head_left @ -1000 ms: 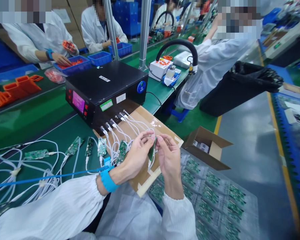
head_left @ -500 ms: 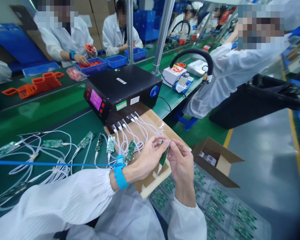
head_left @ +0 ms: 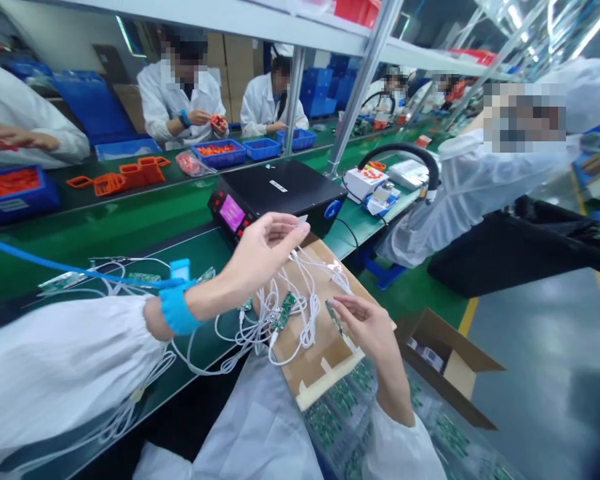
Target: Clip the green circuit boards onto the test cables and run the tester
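My left hand point(head_left: 267, 250), with a blue wrist strap point(head_left: 180, 307), is raised in front of the black box point(head_left: 280, 193) and pinches a small whitish piece point(head_left: 303, 219) between thumb and fingers. My right hand point(head_left: 363, 320) holds a narrow green circuit board point(head_left: 335, 318) by its upper end, over the cardboard sheet point(head_left: 313, 370). White cables run from the box across the cardboard. Another green board point(head_left: 284, 311) lies among them, left of my right hand.
More boards and cables point(head_left: 145, 277) lie on the green table at left. An open carton point(head_left: 460, 373) and bagged boards point(head_left: 330, 417) are at lower right. People in white coats sit across the line; another leans in at right, near a black bin point(head_left: 510, 247).
My hands have moved apart. The left rose toward the black box with a small whitish piece; the right keeps the board. The view has shifted, so the scene sits lower and further right.
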### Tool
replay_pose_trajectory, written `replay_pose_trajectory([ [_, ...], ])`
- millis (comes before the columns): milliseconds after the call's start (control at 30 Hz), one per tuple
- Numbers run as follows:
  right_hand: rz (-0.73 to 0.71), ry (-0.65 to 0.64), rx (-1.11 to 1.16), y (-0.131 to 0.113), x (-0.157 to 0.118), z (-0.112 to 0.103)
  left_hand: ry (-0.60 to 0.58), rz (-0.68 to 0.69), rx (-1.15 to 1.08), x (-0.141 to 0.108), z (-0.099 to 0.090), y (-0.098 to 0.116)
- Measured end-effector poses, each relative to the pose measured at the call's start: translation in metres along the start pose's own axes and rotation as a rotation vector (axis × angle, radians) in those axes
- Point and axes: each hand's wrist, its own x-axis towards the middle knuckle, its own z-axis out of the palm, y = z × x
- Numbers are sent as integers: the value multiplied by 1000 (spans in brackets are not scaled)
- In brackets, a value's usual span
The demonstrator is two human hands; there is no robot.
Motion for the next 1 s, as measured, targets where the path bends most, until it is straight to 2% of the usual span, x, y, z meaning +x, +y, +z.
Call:
replay_pose_trajectory([
  [100,-55,-47,-153,6,5,13,115,72,164,5,-53,37],
  [233,-148,-149,-374,0,15,18,351,138,451,-12,-144,75],
  [300,-217,-140,-447,-16,21,24,461,126,570,-28,-191,81],
  [333,-280,-97,-467,-28,25,31,507,101,599,-37,-213,80],
  [400,-476,32,-473,-58,37,53,586,34,628,-53,-251,74],
  [467,-706,147,-446,-91,54,85,628,-61,566,-66,-279,66],
  [567,-837,184,-452,-126,87,137,654,-117,447,-81,-303,53],
  [633,-796,175,-508,-133,107,165,678,-148,411,-88,-310,45],
  [700,-740,155,-579,-129,122,181,686,-182,395,-93,-315,37],
  [867,-716,175,-659,-116,136,190,628,-192,307,-95,-324,20],
  [1000,-688,144,-610,-131,122,184,621,-239,284,-94,-327,15],
])
